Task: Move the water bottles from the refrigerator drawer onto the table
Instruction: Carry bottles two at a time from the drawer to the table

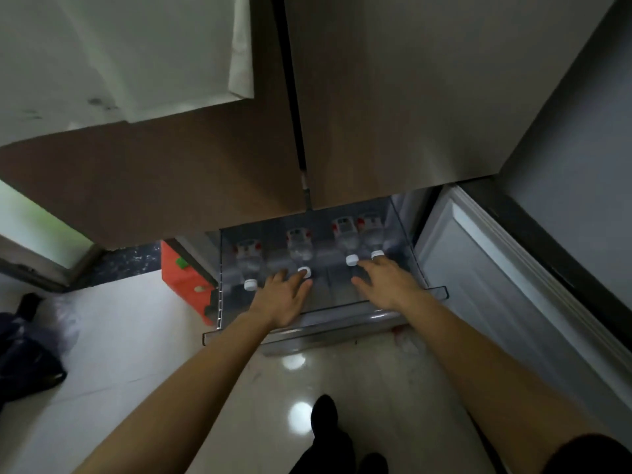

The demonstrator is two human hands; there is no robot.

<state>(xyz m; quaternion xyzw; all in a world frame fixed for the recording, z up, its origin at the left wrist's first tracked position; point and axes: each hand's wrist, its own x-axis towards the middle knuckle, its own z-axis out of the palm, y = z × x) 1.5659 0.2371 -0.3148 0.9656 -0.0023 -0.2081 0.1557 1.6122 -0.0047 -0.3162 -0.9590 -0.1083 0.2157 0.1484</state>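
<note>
Reaching into drawer [342, 323], glossy floor [136, 336], prob. kitchen

Red-and-white labels on the water bottles [301, 246] are too blurred to read

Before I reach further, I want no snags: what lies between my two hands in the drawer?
In the head view, only bare drawer floor lies between the left hand and right hand; no bottle there.
</note>
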